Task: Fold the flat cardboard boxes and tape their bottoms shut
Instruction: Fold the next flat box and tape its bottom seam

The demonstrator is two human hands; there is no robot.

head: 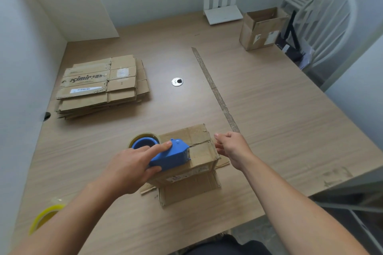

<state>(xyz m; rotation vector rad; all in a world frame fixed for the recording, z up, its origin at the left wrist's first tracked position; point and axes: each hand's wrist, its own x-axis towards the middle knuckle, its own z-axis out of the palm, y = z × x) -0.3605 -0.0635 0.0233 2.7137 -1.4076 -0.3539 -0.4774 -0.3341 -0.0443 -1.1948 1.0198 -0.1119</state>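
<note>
One folded box point(262, 31) stands far right; a flat stack point(101, 87) waits left. Left hand point(129, 166) grips dispenser point(172, 155), taping near box point(202, 151); right hand point(232, 147) pinches its edge.

The top flat brown cardboard box point(89, 80) says "simir" in big dark letters. Its small white stickers point(83, 90) are too blurry to read.

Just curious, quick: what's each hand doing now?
Left hand: grips the blue tape dispenser.
Right hand: fingers curled at the cardboard box edge; grip cannot be told.
</note>
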